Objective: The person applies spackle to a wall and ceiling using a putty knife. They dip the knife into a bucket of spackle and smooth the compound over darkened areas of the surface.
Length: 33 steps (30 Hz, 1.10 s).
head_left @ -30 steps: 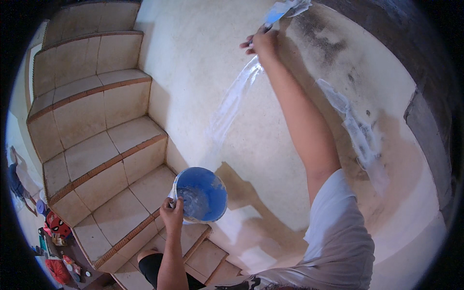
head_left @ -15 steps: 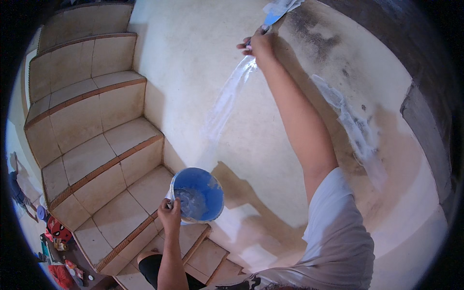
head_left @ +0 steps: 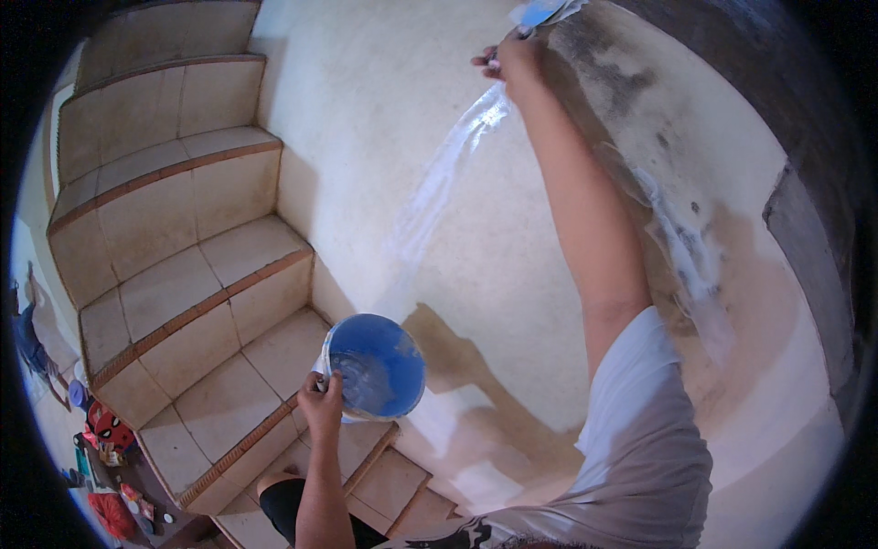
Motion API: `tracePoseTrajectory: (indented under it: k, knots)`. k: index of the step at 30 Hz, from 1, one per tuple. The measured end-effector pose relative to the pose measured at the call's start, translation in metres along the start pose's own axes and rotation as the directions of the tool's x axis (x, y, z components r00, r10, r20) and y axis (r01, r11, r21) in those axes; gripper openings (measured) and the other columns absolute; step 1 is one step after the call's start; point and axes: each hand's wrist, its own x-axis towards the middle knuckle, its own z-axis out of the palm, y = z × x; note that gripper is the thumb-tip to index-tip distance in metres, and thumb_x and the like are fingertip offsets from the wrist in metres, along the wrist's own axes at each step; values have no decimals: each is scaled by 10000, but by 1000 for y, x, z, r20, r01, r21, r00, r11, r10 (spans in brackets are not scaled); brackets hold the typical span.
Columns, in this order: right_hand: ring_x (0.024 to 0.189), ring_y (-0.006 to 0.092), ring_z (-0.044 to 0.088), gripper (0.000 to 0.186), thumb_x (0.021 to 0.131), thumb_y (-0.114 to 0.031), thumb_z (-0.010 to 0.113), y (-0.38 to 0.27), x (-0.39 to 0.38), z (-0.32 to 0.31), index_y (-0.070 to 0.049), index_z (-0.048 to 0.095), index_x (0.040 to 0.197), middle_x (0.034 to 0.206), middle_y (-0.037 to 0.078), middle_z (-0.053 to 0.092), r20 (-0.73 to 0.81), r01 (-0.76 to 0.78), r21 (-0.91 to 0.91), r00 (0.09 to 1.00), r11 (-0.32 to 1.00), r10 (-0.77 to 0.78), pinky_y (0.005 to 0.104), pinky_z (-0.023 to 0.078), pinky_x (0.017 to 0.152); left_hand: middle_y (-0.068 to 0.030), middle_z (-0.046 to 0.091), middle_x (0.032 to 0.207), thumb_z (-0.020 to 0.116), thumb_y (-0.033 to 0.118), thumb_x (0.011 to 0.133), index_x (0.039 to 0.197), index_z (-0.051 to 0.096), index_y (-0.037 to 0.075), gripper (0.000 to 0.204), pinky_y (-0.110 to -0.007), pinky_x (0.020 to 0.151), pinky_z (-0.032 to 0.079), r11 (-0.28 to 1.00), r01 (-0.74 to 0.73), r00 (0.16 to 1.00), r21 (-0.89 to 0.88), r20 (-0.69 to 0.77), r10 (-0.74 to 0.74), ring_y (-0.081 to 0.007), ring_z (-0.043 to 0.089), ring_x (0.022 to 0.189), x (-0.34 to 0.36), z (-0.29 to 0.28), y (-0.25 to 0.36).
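One closed left hand (head_left: 320,400) grips a round blue plastic bucket (head_left: 402,359) near beige tiled steps (head_left: 224,384), where a slack hold could spill its greyish paste (head_left: 362,379), while the half-curled right hand (head_left: 518,60) holds a flat blue scraper (head_left: 540,12) at the cream wall (head_left: 494,247).

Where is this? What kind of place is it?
Probably a stairwell, maybe in a house getting fixed up: there are tiled stairs, a pale wall with a white streak, and a blue bucket in the left hand.
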Motion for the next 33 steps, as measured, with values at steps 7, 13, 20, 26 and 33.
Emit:
tracePoseTrajectory:
  k: [7,13,20,26,33]
  knots:
    - [623,268,716,383,1081,-330,319,61,-59,24,24,444,1004,821,130,630,49,-2,-71,999,997,6,293,525,402,2,523,608,705,201,886,730,556,17,284,-286,489,373,995,31,999,98,19,-33,-86,472,549,0,-1,10]
    - [600,262,703,365,1081,-300,305,23,-22,16,28,455,1030,839,128,629,41,17,-87,999,996,-14,315,501,391,4,513,594,706,214,893,730,561,17,293,-294,473,362,997,63,997,40,39,-64,-85,469,535,-3,4,14]
    - [555,222,672,350,1068,-381,357,80,-91,-7,-44,366,1164,877,118,614,68,-29,-181,997,983,42,308,434,362,11,535,634,708,134,874,757,576,-19,234,-263,483,358,997,78,996,2,33,-78,-55,452,565,5,-1,-6]
    - [546,160,625,285,1069,-325,373,45,-89,-66,-50,412,1132,804,67,562,-37,56,-281,997,958,-69,274,403,379,29,491,605,694,177,907,727,540,42,272,-274,456,339,997,-38,999,68,40,35,-60,447,538,5,13,-11]
    - [584,170,646,340,1068,-309,383,15,-62,-91,8,490,1123,838,95,629,-69,113,-381,986,918,-150,271,431,416,29,486,614,700,154,899,727,536,43,262,-270,468,330,999,4,998,32,60,-6,-60,434,556,-3,17,-15]
